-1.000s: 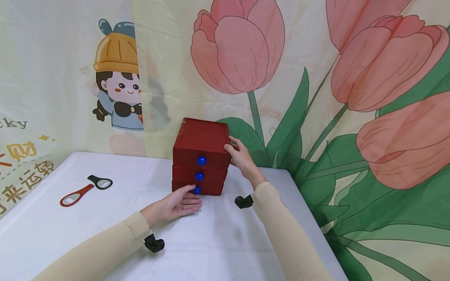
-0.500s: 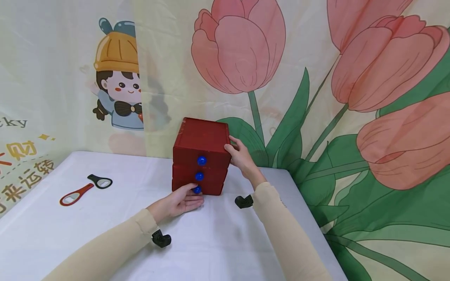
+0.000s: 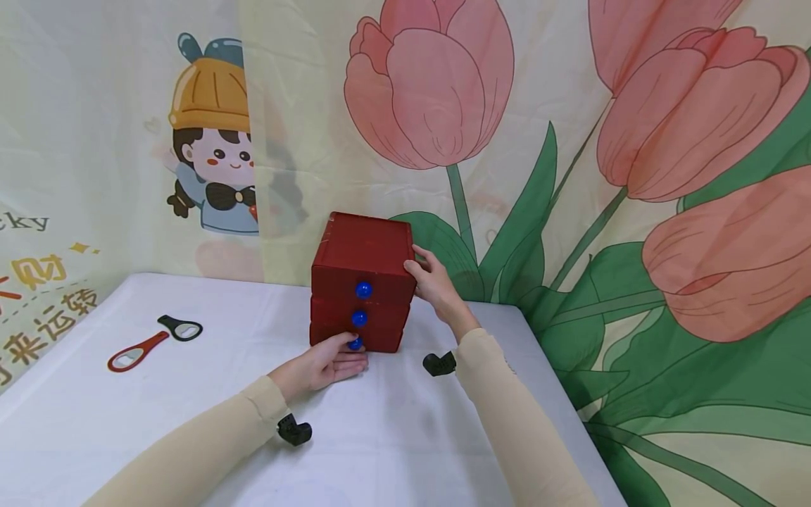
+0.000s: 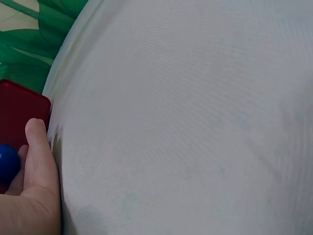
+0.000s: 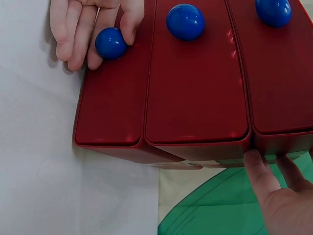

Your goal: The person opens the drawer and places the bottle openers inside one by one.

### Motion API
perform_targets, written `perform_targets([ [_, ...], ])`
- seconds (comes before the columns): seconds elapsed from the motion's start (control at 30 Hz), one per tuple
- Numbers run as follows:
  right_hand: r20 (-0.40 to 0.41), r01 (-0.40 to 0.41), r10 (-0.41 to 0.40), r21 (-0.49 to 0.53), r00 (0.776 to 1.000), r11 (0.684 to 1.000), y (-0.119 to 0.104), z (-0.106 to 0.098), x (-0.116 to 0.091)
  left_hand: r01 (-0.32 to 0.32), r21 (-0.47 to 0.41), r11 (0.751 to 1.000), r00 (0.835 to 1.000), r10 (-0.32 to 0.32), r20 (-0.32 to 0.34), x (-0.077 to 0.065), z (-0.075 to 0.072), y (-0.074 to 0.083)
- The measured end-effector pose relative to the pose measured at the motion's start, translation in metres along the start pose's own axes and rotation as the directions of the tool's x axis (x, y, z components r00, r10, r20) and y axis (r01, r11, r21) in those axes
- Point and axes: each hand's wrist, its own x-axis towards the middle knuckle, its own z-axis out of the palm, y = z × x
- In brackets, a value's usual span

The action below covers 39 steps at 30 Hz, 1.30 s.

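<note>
A red chest of three stacked drawers (image 3: 362, 243) stands on the white-covered table, each front bearing a round blue knob. At the bottom drawer, my left hand (image 3: 319, 362) pinches the lowest knob (image 5: 110, 43) between thumb and index finger; its other fingers stretch out below, near the cloth. The left wrist view shows this hand beside the knob (image 4: 7, 163) at the left edge. On the chest's upper right side rests my right hand (image 3: 440, 285), its fingertips (image 5: 254, 159) pressing the side wall. All three drawer fronts sit flush.
To the left lie two bottle openers, one red (image 3: 137, 352) and one black (image 3: 180, 328), end to end. Behind the table hangs a backdrop (image 3: 298, 141) with printed tulips and a cartoon child. The table's right edge (image 3: 557, 373) runs beside my right arm.
My left hand has shifted slightly right and closer to the lowest knob, its thumb and finger now around it. The right hand and the chest have stayed in place.
</note>
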Motion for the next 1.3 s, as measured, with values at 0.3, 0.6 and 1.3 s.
perform_targets([
  [0.3, 0.0, -0.001, 0.001, 0.004, 1.0, 1.0, 0.0, 0.0, 0.0, -0.009, 0.025, 1.0, 1.0, 0.01, -0.023, -0.004, 0.004, -0.001],
  [0.6, 0.01, 0.001, -0.001, 0.012, 1.0, 1.0, 0.0, -0.001, 0.0, 0.009, 0.046, 0.999, 1.0, -0.008, -0.026, -0.015, 0.007, -0.004],
  [1.3, 0.018, 0.008, -0.008, -0.001, 1.0, 1.0, -0.002, -0.002, -0.003, 0.032, 0.056, 0.998, 0.999, -0.031, -0.012, -0.049, 0.006, -0.019],
])
